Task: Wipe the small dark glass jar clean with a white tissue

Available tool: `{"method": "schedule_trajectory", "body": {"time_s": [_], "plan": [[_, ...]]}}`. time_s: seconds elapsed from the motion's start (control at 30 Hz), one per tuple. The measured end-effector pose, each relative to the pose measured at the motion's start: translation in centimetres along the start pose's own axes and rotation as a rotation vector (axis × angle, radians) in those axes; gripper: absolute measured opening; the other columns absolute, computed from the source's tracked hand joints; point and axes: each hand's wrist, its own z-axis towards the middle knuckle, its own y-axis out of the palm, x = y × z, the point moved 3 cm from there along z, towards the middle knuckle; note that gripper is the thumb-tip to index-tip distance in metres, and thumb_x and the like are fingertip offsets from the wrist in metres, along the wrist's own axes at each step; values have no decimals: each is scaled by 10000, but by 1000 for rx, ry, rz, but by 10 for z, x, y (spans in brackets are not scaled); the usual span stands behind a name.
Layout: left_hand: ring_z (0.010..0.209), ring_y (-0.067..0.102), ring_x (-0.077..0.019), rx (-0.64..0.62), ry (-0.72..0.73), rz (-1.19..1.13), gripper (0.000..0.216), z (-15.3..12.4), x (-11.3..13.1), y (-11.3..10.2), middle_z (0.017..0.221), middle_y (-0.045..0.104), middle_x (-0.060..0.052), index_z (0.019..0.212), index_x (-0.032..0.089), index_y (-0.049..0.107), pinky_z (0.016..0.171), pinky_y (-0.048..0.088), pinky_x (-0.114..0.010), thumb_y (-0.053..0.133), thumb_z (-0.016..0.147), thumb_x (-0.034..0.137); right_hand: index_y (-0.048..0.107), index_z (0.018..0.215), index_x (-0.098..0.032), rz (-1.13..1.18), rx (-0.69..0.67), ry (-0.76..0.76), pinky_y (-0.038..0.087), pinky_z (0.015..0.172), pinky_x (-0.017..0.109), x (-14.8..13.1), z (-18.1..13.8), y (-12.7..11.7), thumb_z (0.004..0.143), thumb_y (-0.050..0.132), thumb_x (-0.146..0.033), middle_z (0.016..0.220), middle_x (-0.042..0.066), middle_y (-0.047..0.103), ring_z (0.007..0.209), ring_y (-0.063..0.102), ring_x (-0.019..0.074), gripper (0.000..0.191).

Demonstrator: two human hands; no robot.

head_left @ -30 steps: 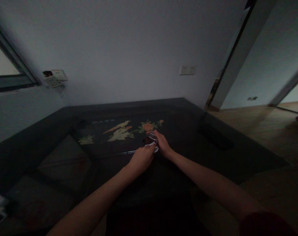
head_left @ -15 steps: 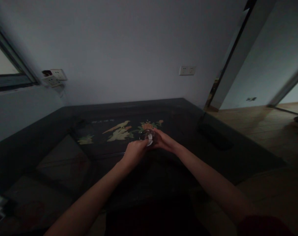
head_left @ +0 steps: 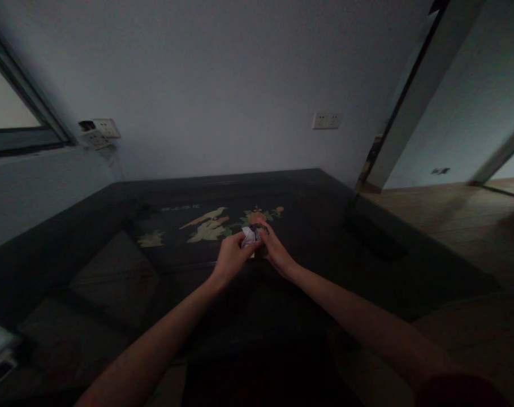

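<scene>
Both my hands meet over the middle of a dark table (head_left: 333,226) with a painted bird-and-flower panel (head_left: 210,225). My left hand (head_left: 230,259) is closed on a small white cloth or tissue (head_left: 248,237). My right hand (head_left: 272,249) is closed around a small clear glass object (head_left: 257,230), pressed against the white piece. The light is dim, so the glass object's shape is hard to make out.
A pale wall stands behind the table, with wall sockets (head_left: 327,120) at the right and a loose socket box (head_left: 98,133) at the left. A window frame (head_left: 14,130) is at far left. Wooden floor (head_left: 452,209) and a doorway lie to the right.
The hands lifted slightly and shifted left with the glass object. The white piece, earlier low between the hands, now sits at my left fingertips against the glass.
</scene>
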Motion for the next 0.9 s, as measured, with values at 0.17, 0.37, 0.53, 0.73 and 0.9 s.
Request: {"method": "schedule_trajectory", "body": {"time_s": [0.17,0.37,0.53,0.73,0.9], "plan": [[629,575,-133,-49,93,115,200,-5,6,4,704,661,0,817,131,648,579,410,-211,591,775,318,590,1085,-313,88,35,-58,503,641,267,-1,2,-2,780,607,-511,955,-18,664,795,614,159,364],[837,657,-206,-149,306,454,178,-17,11,13,933,702,-79,975,152,612,742,488,-285,580,809,208,655,895,-210,228,123,64,484,766,312,2,12,-12,825,491,-574,802,17,706,823,645,190,405],[990,636,-228,-215,414,685,275,-22,3,24,1093,660,-109,1112,171,539,836,505,-327,540,837,161,656,912,-200,218,91,163,486,719,316,1,11,-13,895,391,-513,733,25,713,755,665,191,410],[981,636,-214,-240,432,765,294,-24,7,27,1061,663,-98,1148,176,523,850,504,-321,474,865,111,638,1027,-217,262,18,153,489,716,314,-2,9,-12,921,351,-462,770,25,723,792,673,194,391],[973,642,-226,-286,470,896,281,-26,14,25,1033,680,-102,1104,153,568,867,502,-336,459,859,67,655,1009,-189,259,2,178,489,696,324,3,16,-15,925,282,-547,760,55,723,779,673,206,523]]}}
